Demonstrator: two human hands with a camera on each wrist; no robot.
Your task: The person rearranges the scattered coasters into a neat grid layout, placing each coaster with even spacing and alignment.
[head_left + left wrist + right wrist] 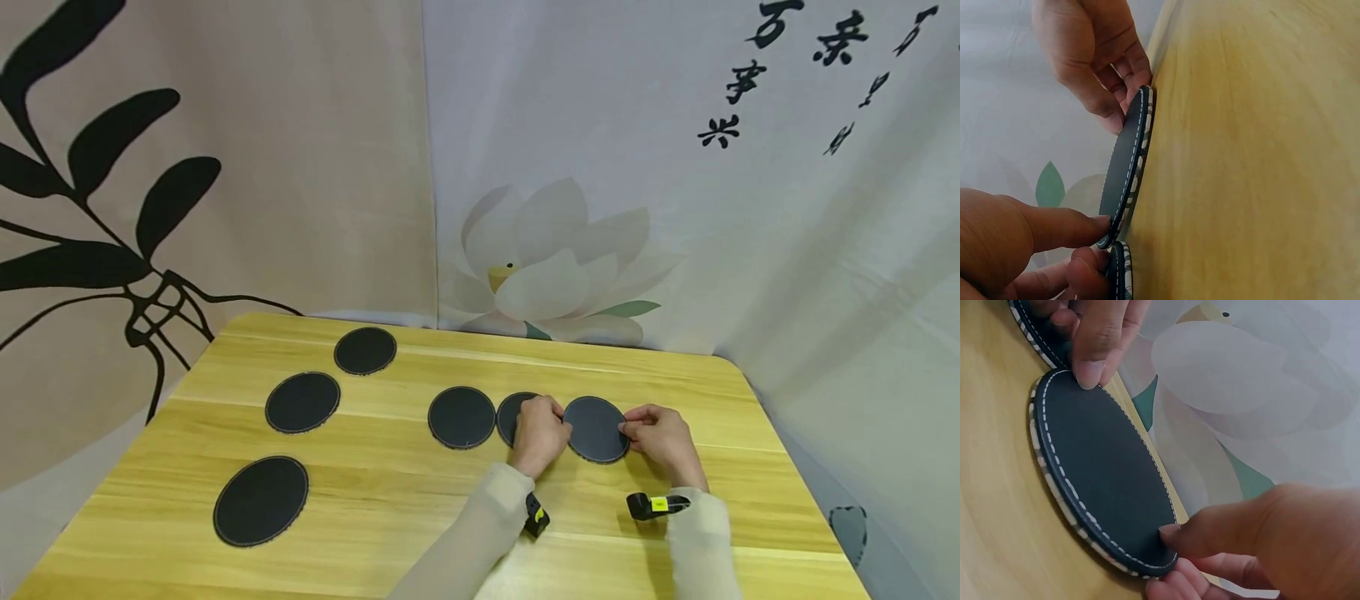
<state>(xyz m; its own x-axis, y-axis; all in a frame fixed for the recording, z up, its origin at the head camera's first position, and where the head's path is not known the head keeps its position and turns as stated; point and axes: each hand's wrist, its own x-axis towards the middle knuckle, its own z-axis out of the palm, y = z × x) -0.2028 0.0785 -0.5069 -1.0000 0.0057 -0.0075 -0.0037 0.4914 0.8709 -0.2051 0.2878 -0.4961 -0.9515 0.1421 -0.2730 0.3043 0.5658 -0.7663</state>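
Observation:
A round black coaster (596,429) with pale edge stitching lies between both hands at the right of the row. My left hand (542,435) pinches its left edge, thumb on the upper face, as the right wrist view shows. On the opposite edge my right hand (662,439) grips it, thumb (1171,531) on top and fingertips curled beneath. The coaster's side shows a light checked border in the left wrist view. Partly hidden behind my left hand is a second black coaster (510,414), right beside the held one.
Left of these lies another black coaster (461,417). Three more, a far coaster (365,350), a middle coaster (302,402) and a near coaster (261,502), form a slanting line on the wooden table (375,533). A printed curtain (337,167) hangs behind the table.

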